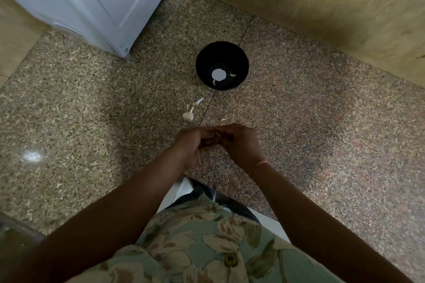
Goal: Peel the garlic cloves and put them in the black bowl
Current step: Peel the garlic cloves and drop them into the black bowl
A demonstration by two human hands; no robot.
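Floral fabric of a pale green shirt (207,243) was seen at the bottom edge, with two bare forearms stretched forward from it over a speckled stone floor (322,110). The left hand (195,142) and the right hand (239,142) were brought together, touching, above the floor. The fingers of both were curled inward and pinched on a small pale garlic clove (219,135), most of which was hidden between them. A thin band (258,166) was worn on the right wrist.

Just beyond the hands, a garlic bulb (188,115) was seen lying on the floor, with a white scrap of peel (199,100) near it and another pale piece (223,120) close to the right fingertips. Farther ahead, the black bowl (207,62) was set upright on the floor, well apart from the hands. Two peeled cloves (232,74) were seen at its bottom, beside a bright round reflection.

A white appliance (92,2) was seen at the upper left and wooden panelling (322,2) at the upper right.
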